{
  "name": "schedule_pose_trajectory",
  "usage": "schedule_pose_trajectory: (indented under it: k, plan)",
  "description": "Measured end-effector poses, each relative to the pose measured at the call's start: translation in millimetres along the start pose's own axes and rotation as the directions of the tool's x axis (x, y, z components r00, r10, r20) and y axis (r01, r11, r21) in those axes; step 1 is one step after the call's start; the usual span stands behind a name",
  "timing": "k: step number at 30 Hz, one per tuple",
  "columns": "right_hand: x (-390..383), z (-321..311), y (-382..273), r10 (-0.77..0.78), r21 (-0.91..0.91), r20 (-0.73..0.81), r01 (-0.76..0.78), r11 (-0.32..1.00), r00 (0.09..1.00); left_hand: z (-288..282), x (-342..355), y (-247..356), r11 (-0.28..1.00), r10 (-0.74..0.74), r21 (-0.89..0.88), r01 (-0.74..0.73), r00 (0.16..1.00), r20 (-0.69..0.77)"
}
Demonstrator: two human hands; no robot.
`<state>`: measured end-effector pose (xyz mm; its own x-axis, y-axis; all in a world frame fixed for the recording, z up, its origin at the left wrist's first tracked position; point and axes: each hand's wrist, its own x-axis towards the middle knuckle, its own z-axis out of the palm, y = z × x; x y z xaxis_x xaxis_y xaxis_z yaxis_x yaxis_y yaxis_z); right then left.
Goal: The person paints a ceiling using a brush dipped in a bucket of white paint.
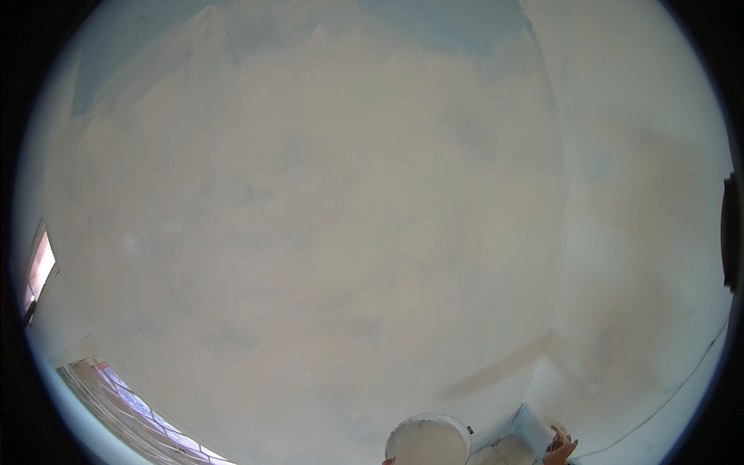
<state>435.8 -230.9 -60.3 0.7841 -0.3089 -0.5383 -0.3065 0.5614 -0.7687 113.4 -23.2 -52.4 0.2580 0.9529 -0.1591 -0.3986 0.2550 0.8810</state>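
Note:
At the bottom edge stands or hangs a round white bucket (pixel 428 442) with pale, creamy stuff inside and a dark lug on its right rim. A small piece of my left hand (pixel 389 461) shows over the bucket's left rim; the rest is cut off by the frame. To the right of the bucket is my right hand (pixel 559 448), its fingers bent upward and one digit sticking out sideways. Something whitish lies at those fingers, too small to make out. Before me rises a broad wall (pixel 325 201), coated patchily in off-white, with blue (pixel 442 23) showing at the top.
A wall corner runs down on the right to a side wall (pixel 635 194). A thin cable (pixel 666 401) crosses that side low down. Barred window openings (pixel 155 418) and a small bright opening (pixel 41 263) lie at left. Pale tiles (pixel 504 452) show by the bucket.

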Motion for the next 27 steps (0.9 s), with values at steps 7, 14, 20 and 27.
schedule_pose_trajectory:
  k: [7, 14, 20, 27]
  plan:
    - [-47.8, -5.6, -4.5, -0.4, -0.059, 0.788, 0.704, 0.707, 0.468, -36.1, -5.2, 2.3, 0.985, -0.084, -0.157, 0.074, 0.995, -0.059]
    - [-38.0, 21.7, 17.0, -0.187, -0.005, 0.592, 0.235, 0.972, 0.784, -45.9, -4.6, 12.0, 0.99, -0.069, -0.125, 0.06, 0.995, -0.069]
    - [-89.1, 65.1, -20.0, -0.085, -0.087, 0.326, 0.119, 0.989, 0.942, -45.9, -5.5, 21.1, 0.99, -0.067, -0.128, 0.057, 0.995, -0.071]
    - [-106.1, 80.5, -50.3, -0.087, -0.033, 0.646, 0.141, 0.989, 0.758, -47.5, -10.4, 36.8, 0.985, -0.094, -0.148, 0.085, 0.994, -0.055]
